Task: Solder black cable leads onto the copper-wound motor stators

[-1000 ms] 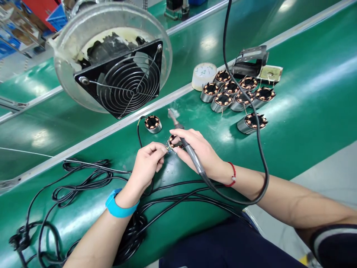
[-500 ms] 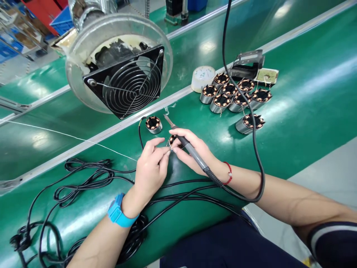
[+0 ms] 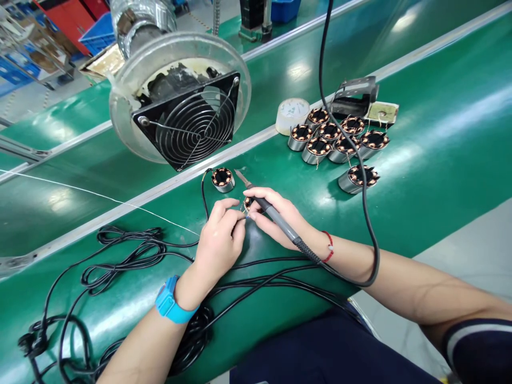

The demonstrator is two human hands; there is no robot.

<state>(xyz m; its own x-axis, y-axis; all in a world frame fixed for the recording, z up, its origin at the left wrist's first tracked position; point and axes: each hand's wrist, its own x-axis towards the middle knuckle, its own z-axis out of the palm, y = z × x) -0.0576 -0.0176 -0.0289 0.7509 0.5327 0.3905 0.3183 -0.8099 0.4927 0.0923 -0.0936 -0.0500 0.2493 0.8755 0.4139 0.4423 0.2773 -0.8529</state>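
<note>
My right hand point(image 3: 282, 216) holds a grey and black soldering iron point(image 3: 276, 214), its metal tip pointing up and left above the green table. Finger and thumb of my left hand point(image 3: 220, 234) are pinched on a thin wire end or lead, close to my right fingertips; its exact shape is too small to make out. Partly hidden behind my fingers is a motor stator point(image 3: 247, 204) with copper windings. Another stator point(image 3: 223, 180), with a black cable attached, stands just beyond my left hand. Thin white solder wire point(image 3: 152, 212) runs from the left towards my left hand.
An extractor fan point(image 3: 196, 128) hangs at the upper left. Several stators point(image 3: 352, 178) stand at the right beside a tape roll point(image 3: 293, 115) and an iron stand point(image 3: 354, 97). Coiled black cables point(image 3: 124, 258) cover the table's left side. The iron's cord loops over my right forearm.
The view has shifted slightly, so the fan appears lower and further right. Both hands keep nearly the same pose, still close together with the iron in my right hand.
</note>
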